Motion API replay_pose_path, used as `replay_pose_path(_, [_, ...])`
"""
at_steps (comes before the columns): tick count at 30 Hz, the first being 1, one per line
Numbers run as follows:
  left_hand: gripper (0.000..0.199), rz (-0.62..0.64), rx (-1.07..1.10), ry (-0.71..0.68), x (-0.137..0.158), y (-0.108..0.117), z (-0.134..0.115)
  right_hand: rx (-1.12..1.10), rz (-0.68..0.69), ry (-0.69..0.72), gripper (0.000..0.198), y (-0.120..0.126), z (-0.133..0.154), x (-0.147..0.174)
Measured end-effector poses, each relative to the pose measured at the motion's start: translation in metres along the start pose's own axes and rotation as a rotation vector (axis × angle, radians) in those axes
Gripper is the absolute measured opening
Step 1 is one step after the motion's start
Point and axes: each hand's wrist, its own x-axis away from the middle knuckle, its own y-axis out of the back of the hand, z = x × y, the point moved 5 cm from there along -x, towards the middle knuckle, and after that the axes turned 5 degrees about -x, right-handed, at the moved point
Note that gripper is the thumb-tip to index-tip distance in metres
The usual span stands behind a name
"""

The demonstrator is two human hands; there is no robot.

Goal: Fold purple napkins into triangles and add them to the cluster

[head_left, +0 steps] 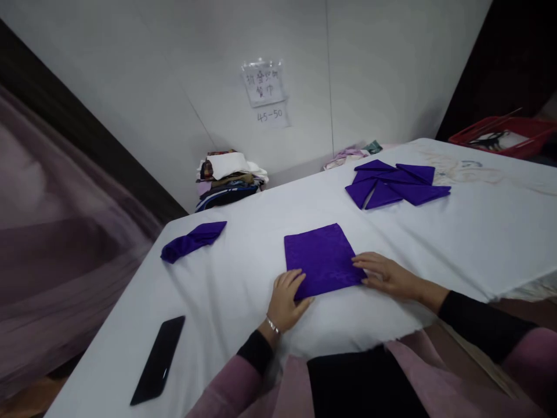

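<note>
Purple cloth (322, 261) lies folded flat on the worktop (243, 249), probably light, soft, slippery, best taken by its near corners. Left hand (285, 301) and right hand (389, 277) touch there, fingers (369, 265) loosely parted; whether they pinch, I can't tell.

Left hand (285, 299): lower centre of frame, palm down, fingers (289, 278) spread; right hand (389, 277): right of centre, fingers extended leftward.

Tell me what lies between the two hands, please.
In the head view, a flat purple cloth lies between the left hand and the right hand.
</note>
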Motion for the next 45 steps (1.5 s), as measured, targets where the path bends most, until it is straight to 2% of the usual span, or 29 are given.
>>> replay_pose_path(3, [0.033,-0.036,-0.055,-0.041,0.017,-0.001,-0.013,0.197,0.016,0.11,0.032,-0.012,0.013,0.016])
replay_pose_path(9, [0.014,-0.085,-0.095,-0.007,0.01,-0.002,-0.014,0.455,-0.044,0.154,0.028,-0.024,0.01,0.008])
replay_pose_path(12, [0.013,-0.09,-0.111,0.012,0.011,0.0,-0.013,0.415,-0.039,0.112,0.029,-0.02,0.008,0.003])
replay_pose_path(17, [0.017,-0.081,-0.119,0.032,0.015,0.001,-0.011,0.367,0.063,0.044,0.036,-0.011,0.004,-0.003])
replay_pose_path(21, [0.021,-0.082,-0.184,0.031,0.015,0.001,-0.01,0.446,0.003,0.09,0.04,-0.006,0.006,-0.009])
replay_pose_path(23, [0.022,-0.064,-0.218,0.031,0.015,0.0,-0.009,0.474,-0.015,0.106,0.04,-0.009,0.007,-0.009])
replay_pose_path(28, [0.027,0.012,-0.229,0.04,0.021,-0.002,-0.009,0.461,0.132,0.158,0.035,-0.027,0.005,0.004])
replay_pose_path(34, [0.031,0.057,-0.211,0.068,0.028,0.002,-0.007,0.389,0.185,0.065,0.037,-0.028,0.007,0.014])
replay_pose_path(39, [0.037,0.118,-0.234,0.029,0.032,0.0,-0.007,0.322,0.168,0.021,0.037,-0.027,0.0,0.012])
replay_pose_path(42, [0.034,0.126,-0.307,0.003,0.029,-0.004,-0.003,0.388,0.156,0.031,0.037,-0.029,-0.003,0.008])
replay_pose_path(45, [0.028,0.082,-0.377,0.008,0.02,-0.002,0.01,0.464,0.114,0.064,0.038,-0.036,0.002,0.004])
